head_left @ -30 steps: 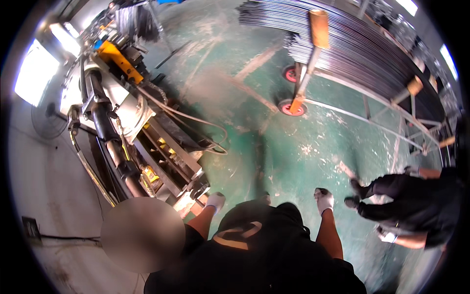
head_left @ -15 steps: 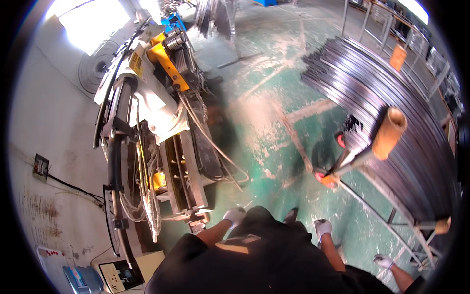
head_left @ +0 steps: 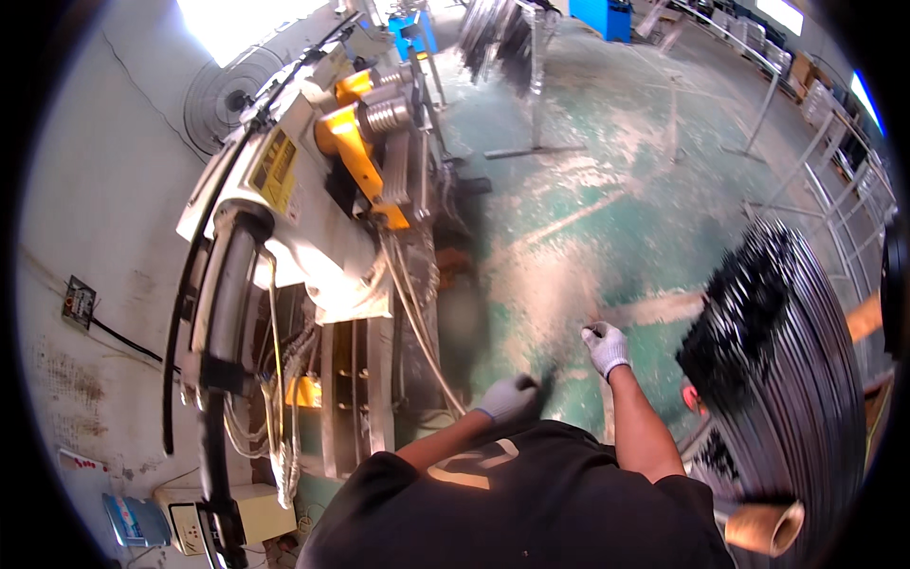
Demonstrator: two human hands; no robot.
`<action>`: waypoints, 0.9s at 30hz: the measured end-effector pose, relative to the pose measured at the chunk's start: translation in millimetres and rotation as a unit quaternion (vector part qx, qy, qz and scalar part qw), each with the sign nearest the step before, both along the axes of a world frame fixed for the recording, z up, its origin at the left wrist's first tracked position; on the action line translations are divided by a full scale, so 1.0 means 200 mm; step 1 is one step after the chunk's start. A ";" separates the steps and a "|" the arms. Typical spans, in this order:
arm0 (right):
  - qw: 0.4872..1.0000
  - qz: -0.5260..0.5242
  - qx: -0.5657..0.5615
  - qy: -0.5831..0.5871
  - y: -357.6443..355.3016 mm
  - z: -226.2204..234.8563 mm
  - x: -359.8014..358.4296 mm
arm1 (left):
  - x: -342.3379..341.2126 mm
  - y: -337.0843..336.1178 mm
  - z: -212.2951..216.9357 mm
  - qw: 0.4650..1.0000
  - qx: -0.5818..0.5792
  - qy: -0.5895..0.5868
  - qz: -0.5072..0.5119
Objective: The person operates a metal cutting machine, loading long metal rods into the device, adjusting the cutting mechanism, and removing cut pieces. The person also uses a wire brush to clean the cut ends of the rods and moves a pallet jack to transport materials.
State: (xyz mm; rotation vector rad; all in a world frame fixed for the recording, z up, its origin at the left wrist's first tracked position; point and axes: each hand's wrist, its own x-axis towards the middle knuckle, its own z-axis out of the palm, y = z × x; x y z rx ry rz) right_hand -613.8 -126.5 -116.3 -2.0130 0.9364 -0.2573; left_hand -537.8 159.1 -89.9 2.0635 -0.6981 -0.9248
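My left hand (head_left: 510,399), in a pale work glove, is low in front of my body and smeared by motion; its finger shape is unclear. It is apart from the machine on its left. My right hand (head_left: 605,347), also gloved, is raised over the green floor with its fingers curled in. Dark patches show at its fingertips, and no held object shows. To its right lies a large stack of long dark metal tubes (head_left: 806,370), their near-side ends bunched together. An orange-brown cardboard tube (head_left: 764,527) sticks up at the stack's lower end.
Along the left stands a big white machine (head_left: 313,204) with yellow arms (head_left: 353,156) and hanging hoses (head_left: 417,318). A fan (head_left: 227,100) is by the wall. A metal stand (head_left: 536,142) holding rods is ahead. Metal rail frames (head_left: 825,190) run along the right.
My view has moved forward and turned. Both hands have come up in front of me, the right one farther. The tube stack now appears lower right. Another person's gloved hand is no longer in view.
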 end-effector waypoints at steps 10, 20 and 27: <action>0.999 0.030 0.024 -0.002 -0.72 -0.02 1.55 | 1.51 -0.81 0.74 0.937 -0.202 -0.278 0.058; 0.988 0.146 -0.044 -0.025 -1.37 0.11 2.90 | 2.53 -1.22 0.95 0.892 -0.153 -0.358 0.230; 0.927 0.319 0.015 -0.198 -1.34 0.76 4.11 | 3.12 -1.42 0.92 0.802 -0.124 -0.483 0.328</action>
